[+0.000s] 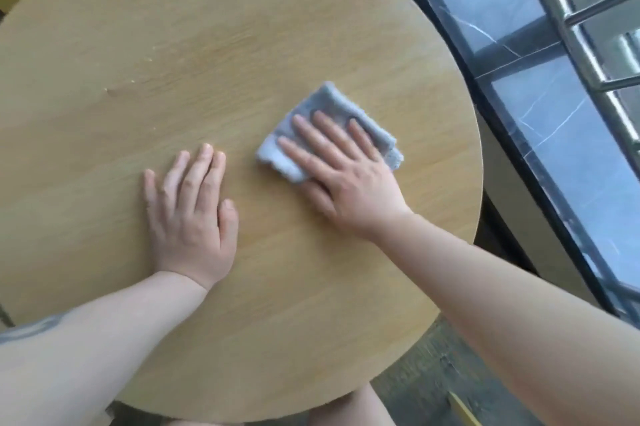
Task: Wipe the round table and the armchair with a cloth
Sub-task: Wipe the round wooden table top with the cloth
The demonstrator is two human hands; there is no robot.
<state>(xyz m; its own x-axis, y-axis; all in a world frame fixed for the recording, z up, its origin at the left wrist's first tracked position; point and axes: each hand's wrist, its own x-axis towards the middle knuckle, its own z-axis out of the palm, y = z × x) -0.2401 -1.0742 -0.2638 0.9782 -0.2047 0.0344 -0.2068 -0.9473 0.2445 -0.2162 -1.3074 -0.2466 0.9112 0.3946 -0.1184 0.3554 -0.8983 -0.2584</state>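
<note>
The cloth [332, 129], a small grey folded pad, lies on the round table [242, 27] right of its centre, nearer the right edge than the left. The right hand [346, 179] lies flat on top of it, fingers spread and straight, pinning it by palm pressure rather than gripping; nothing is closed around it. The left hand [192, 214] rests open and flat on the bare wood near the middle of the near half, holding nothing, likely bracing.

The main risk is the cloth slipping out from under a flat palm on a fast stroke, or its loose far corner folding under and leaving a streak unwiped. A few pale specks [133, 80] sit toward the left half of the top; a sweep outward could push them off the rim onto the floor instead of gathering them. Leaning hard on the left hand near the front edge might tip a light table, though its base is hidden.

The top is otherwise bare, so strokes can run freely to the far and left edges. To the right, the dark marbled sill [540, 106] stands close beside the rim, leaving little overrun there. The armchair cannot be made out with any certainty.
</note>
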